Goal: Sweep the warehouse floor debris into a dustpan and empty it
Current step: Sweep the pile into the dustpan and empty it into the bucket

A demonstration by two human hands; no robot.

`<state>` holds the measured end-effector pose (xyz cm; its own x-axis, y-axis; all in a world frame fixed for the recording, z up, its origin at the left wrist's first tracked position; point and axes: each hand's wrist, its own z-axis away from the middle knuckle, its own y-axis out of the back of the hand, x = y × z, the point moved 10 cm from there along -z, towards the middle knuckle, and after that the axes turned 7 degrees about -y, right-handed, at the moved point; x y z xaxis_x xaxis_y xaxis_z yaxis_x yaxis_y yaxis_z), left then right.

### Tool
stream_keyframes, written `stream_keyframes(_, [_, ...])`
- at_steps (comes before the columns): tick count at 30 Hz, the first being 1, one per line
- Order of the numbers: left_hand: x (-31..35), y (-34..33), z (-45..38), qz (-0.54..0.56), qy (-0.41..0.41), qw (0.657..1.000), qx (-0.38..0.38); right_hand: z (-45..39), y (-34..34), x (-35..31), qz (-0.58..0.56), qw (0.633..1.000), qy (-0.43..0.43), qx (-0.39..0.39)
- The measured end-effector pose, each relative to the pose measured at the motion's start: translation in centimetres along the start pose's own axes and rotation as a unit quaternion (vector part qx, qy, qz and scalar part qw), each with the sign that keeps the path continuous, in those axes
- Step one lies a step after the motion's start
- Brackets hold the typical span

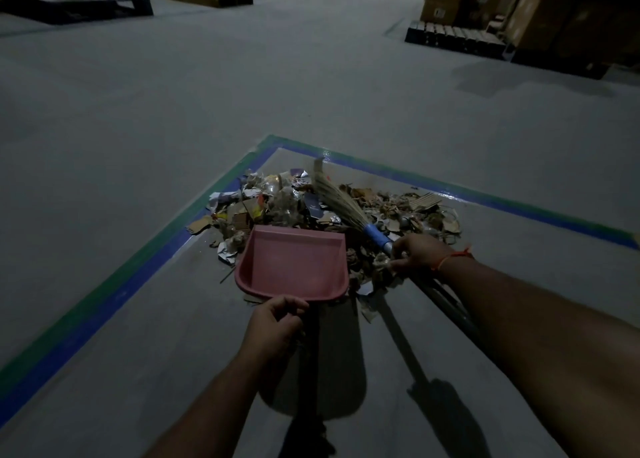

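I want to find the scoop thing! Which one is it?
Find the corner of blue-green floor tape, where the debris pile lies. At its near edge sits the dustpan, held by the left hand. It alone is smooth, pink and empty.

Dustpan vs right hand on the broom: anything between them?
Yes. In the head view, loose debris, crumpled paper and cardboard scraps, fills the floor between the pink dustpan and the right hand gripping the broom.

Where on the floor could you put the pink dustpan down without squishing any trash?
Bare floor lies left of the dustpan, up to the blue and green floor tape, and near the left hand. It is crowded beyond and right of the pan: the debris pile, broom and right hand.
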<state>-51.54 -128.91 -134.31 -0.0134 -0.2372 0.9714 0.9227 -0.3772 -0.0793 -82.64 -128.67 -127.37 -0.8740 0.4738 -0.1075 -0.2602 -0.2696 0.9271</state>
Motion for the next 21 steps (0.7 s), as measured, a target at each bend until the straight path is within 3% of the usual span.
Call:
stream_keyframes(6, [-0.1, 0.2, -0.1, 0.000, -0.001, 1.000, 0.000, -0.8, -1.3, -0.4, 0.031, 0.998, -0.017, -0.045])
stream_keyframes(13, [-0.3, 0.6, -0.3, -0.011, -0.003, 1.000, -0.012, -0.1, -4.9, -1.3, -0.062, 0.976, -0.006, -0.211])
stream_keyframes(21, [-0.7, 1.8, 0.0, -0.015, 0.000, 1.000, -0.012, -1.0, -1.5, -1.3, 0.078, 0.997, 0.019, -0.021])
